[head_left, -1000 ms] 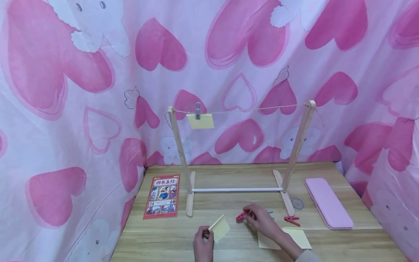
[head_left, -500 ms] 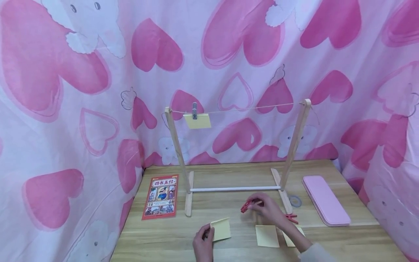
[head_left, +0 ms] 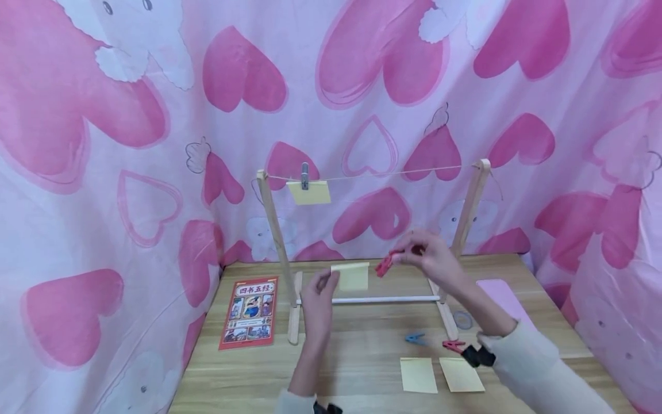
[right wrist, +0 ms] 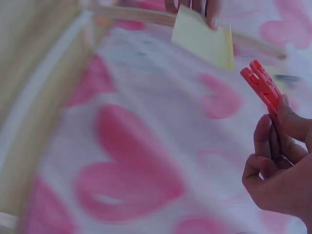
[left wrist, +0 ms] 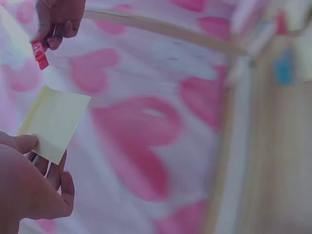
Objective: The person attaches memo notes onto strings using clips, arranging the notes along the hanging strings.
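Between thumb and fingers, my left hand [head_left: 318, 299] pinches the left edge of a yellow sticky note [head_left: 354, 277], held up off the table in front of the rack's white crossbar [head_left: 385, 299]. To its right, my right hand [head_left: 426, 256] pinches a red clothespin [head_left: 384, 264] by its tail end. The clothespin's nose points toward the note, and a gap separates them in the right wrist view. Above both hands runs a string [head_left: 383, 175] between two wooden posts. Near its left end, a grey clothespin [head_left: 305, 176] holds another yellow note [head_left: 314, 194] on it.
On the table lie a blue clothespin [head_left: 415, 338], a red clothespin [head_left: 453, 345] and two yellow notes, a left one [head_left: 419, 376] and a right one [head_left: 462, 376]. A red book [head_left: 249, 313] is at left. A tape roll [head_left: 462, 319] and pink case [head_left: 503, 302] are at right.
Both hands have risen from near the tabletop toward the string, carrying the sticky note and the red clothespin. The blue clothespin on the table has come fully into sight.
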The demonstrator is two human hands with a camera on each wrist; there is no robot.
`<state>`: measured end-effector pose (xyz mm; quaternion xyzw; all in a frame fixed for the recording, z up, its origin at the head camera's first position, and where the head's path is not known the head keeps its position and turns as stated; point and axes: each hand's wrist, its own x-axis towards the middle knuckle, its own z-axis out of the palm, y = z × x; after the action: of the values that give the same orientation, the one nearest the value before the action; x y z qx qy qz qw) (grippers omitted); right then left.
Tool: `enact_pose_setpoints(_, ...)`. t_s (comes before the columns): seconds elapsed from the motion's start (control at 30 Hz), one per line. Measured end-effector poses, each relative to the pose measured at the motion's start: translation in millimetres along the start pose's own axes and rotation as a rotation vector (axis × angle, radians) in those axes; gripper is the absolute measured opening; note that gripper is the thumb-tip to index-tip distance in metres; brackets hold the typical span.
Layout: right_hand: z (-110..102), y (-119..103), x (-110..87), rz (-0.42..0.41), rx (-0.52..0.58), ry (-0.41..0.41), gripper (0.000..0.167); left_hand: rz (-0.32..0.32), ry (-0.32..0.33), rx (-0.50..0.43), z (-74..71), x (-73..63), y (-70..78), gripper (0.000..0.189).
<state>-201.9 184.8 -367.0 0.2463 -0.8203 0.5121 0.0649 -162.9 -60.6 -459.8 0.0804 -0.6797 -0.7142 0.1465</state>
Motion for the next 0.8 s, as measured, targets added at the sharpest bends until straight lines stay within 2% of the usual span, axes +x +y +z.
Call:
enact_pose_setpoints(0.07, -12.4, -23.9, 14.0, -0.019, 0.015, 0.000, 0.005, 0.080, -0.012, -0.021, 6.5, 15.4, 24.5, 0.025)
enact_pose_setpoints(0.13, -23.1, -44.9, 27.2, -0.059, 0.020, 0.008, 0.005, 0.126, -0.033, -0.056, 12.2, 28.5, 45.0, 0.024)
enact_pose_setpoints(0.27, -37.5, -72.6, 53.3, -0.125, 0.004, 0.038, 0.007, 0.153, -0.043, -0.106, 21.9, 46.3, 71.9, 0.023)
enact_pose_setpoints(0.37, -42.5, -82.8, 71.7, -0.137, -0.018, 0.043, 0.009, 0.155, -0.038, -0.135, 26.7, 54.9, 82.3, 0.022)
enact_pose_setpoints(0.5, -44.9, -88.3, 93.6, -0.133, -0.036, 0.035, 0.007, 0.160, -0.054, -0.153, 31.4, 64.2, 89.3, 0.023)
enact_pose_setpoints(0.67, -47.7, -93.3, 117.3, -0.149, -0.001, 0.024, 0.004, 0.149, -0.043, -0.166, 38.2, 74.5, 98.3, 0.025)
enact_pose_setpoints(0.8, -52.2, -97.0, 134.4, -0.140, 0.001, 0.044, 0.005, 0.166, -0.031, -0.192, 43.4, 80.6, 105.5, 0.024)
